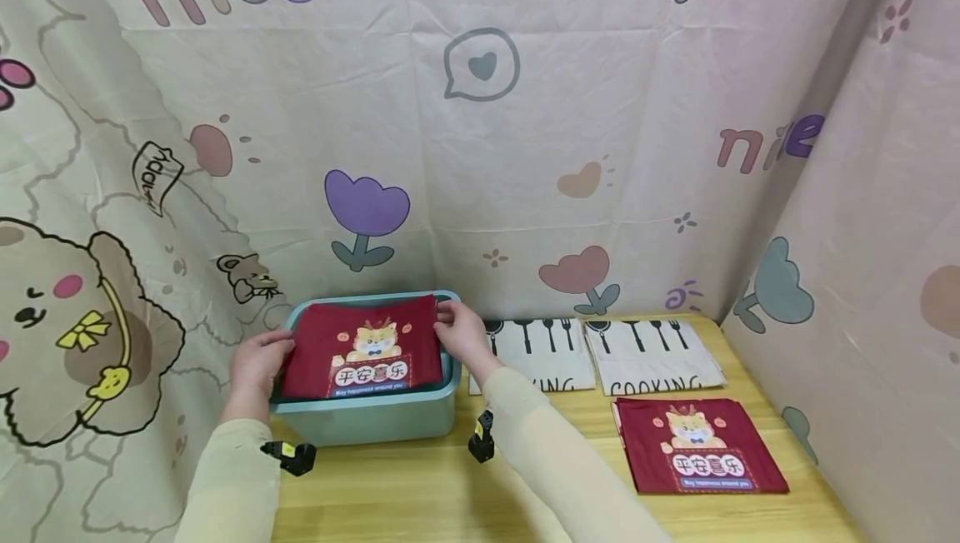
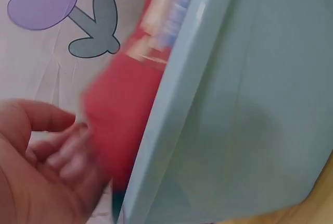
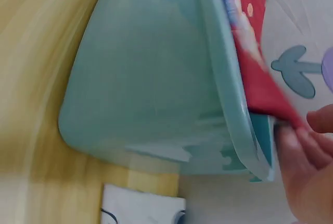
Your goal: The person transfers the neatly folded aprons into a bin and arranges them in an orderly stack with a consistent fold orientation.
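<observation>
Honestly, whoever is handling this red cloth (image 1: 363, 347) would be doing well by keeping both sides level, since I'm thinking a folded piece like that could be sagging or creasing if one hand gets ahead. I'd also be watching the corners so nothing is catching on the rim of the blue-green bin (image 1: 367, 422). A light grip is probably working better than a squeeze here.

Hands-wise, the right hand (image 1: 465, 335) is pinching the cloth's right edge between thumb and fingers. The left hand (image 1: 258, 361) is bending its fingers at the left edge, but the wrist view is blurring there, so I can't tell if it's really gripping.

The cloth itself is lying across the mouth of the bin, left of centre in the lower half of the frame, its top edge poking a bit past the far rim. It's looking deep red and fairly flat, showing a cartoon animal, Chinese characters in pale circles and a blue strip reading "May happiness around you". A matching red piece (image 1: 705, 447) is lying at lower right, just below a white COOKING cloth (image 1: 652, 356).
</observation>
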Available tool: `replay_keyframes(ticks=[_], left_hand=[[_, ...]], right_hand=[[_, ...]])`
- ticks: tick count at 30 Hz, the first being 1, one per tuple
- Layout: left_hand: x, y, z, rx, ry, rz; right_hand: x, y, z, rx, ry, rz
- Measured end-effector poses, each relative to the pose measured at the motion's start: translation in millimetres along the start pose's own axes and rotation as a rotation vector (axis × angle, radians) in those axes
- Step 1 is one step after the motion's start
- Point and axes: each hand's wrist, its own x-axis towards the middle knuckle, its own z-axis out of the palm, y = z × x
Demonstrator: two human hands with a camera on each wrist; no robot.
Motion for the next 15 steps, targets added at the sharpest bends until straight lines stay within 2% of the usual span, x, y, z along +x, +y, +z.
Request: replay_keyframes(ticks=[2, 5, 10, 15], left_hand=[[-2.6, 0.9, -2.6, 0.109, 0.055, 0.056], [-5.6, 3.6, -6.7, 0.209, 0.098, 0.1], [-9.8, 8.5, -12.0, 0.235, 0.07, 0.102], [-13.1, 8.3, -13.9, 0.303, 0.04, 0.191]], right_hand=[[-0.3, -1, -4, -0.129, 0.039, -0.079], [-0.6, -4, -12, -0.185, 0.082, -0.142], [-1.9, 0, -22, -0.178, 0.071, -0.174], [-5.5, 3, -26, -0.172, 0.037, -0.197]])
